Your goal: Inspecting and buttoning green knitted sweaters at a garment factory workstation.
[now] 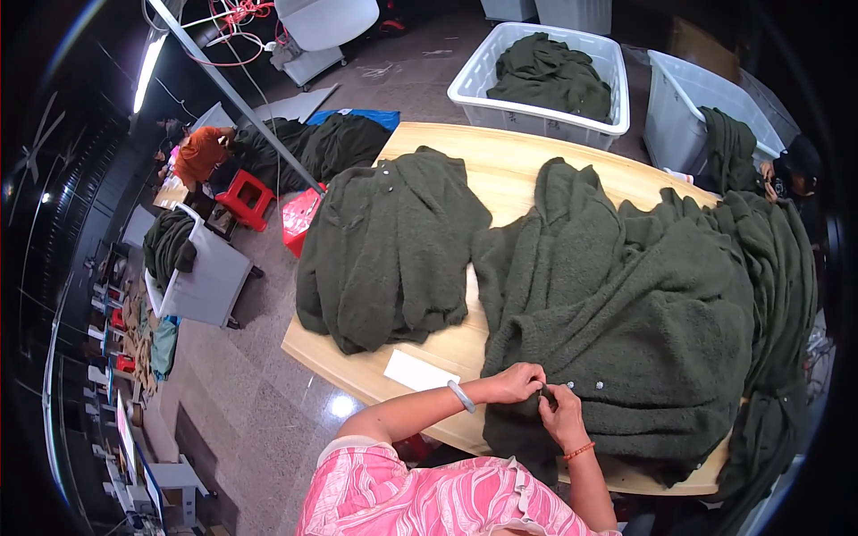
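A dark green knit cardigan [652, 330] lies spread over the right part of the wooden table in front of me, with small shiny buttons [599, 386] along its front edge. My left hand [518, 382], a pale bangle on its wrist, is closed in a pinch on the cardigan's near edge. Close beside it, my right hand [561, 415] also pinches that edge, thumb and fingertips together, left of the visible buttons. Whatever small part sits between the fingertips is hidden. Another dark green cardigan [389, 250] lies at the left, apart from my hands.
Wooden table [340, 366] carries a white sheet [422, 369] near its front edge. More green garments [778, 295] hang over the right side. White bins [469, 98] stand beyond the table; a wheeled cart [214, 277] and red stool [245, 200] are left. A person [204, 154] sits far left; another is at right.
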